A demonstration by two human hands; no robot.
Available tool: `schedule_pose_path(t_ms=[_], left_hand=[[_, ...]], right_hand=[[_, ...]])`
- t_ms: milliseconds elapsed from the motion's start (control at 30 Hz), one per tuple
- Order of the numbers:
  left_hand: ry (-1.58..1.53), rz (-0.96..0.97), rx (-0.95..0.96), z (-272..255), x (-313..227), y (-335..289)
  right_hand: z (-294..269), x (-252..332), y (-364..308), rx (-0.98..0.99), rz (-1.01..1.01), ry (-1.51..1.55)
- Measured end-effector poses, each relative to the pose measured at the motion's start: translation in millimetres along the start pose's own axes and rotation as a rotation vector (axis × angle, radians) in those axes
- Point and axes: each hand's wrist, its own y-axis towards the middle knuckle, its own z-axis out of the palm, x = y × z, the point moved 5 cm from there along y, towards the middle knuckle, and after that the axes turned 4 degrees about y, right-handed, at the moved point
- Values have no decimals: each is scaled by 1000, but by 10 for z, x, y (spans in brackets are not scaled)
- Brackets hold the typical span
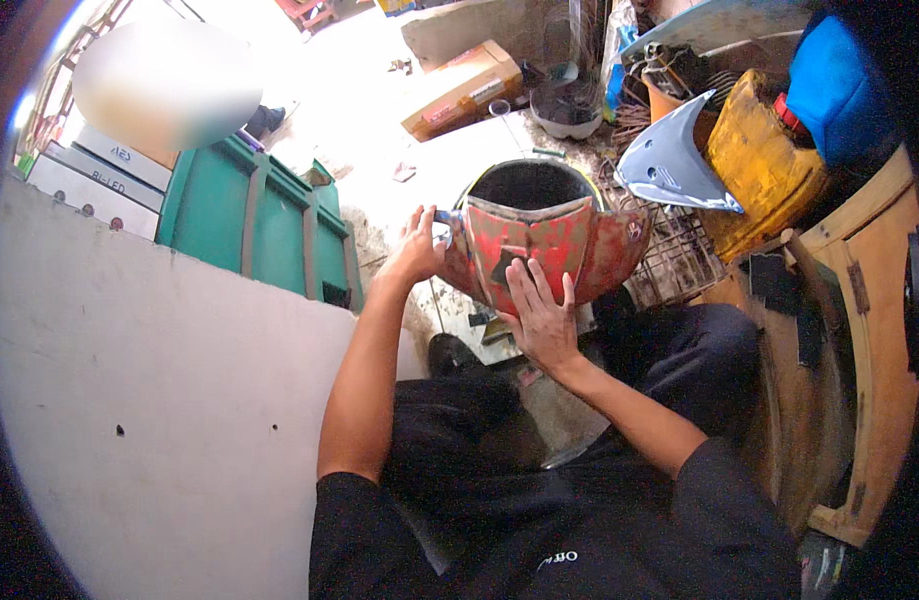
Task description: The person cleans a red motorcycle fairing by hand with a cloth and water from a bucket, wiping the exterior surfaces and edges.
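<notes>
- Red, scuffed panel [565, 225], directly far of the right hand, its long axis running left to right.
- Black-walled bucket [532, 180], just beyond the panel; contact between them is unclear.
- Right hand [545, 318], nearer the panel's middle, laid against its near face, fingers extended and slightly parted, gripping nothing visible.
- Left hand [417, 250], at the panel's left end, fingers half bent; I cannot tell its hold.
- Dark patch [505, 264], beside the right fingertips.

Red panel [558, 232], paint worn patchy, tilted beside dark bucket [535, 182]; dark square piece [503, 266] on face.
</notes>
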Motion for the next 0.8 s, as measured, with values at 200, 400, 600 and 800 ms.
schedule_pose_path(t_ms=[200, 400, 600, 800], left_hand=[[36, 9, -5, -14, -44, 29], [24, -5, -13, -18, -20, 14], [44, 27, -19, -74, -6, 44], [11, 13, -21, -52, -36, 36]], right_hand=[[32, -30, -214, 60, 12, 87], [75, 75, -354, 127, 50, 140], [46, 76, -73, 52, 58, 70], [71, 66, -250, 150, 47, 11]])
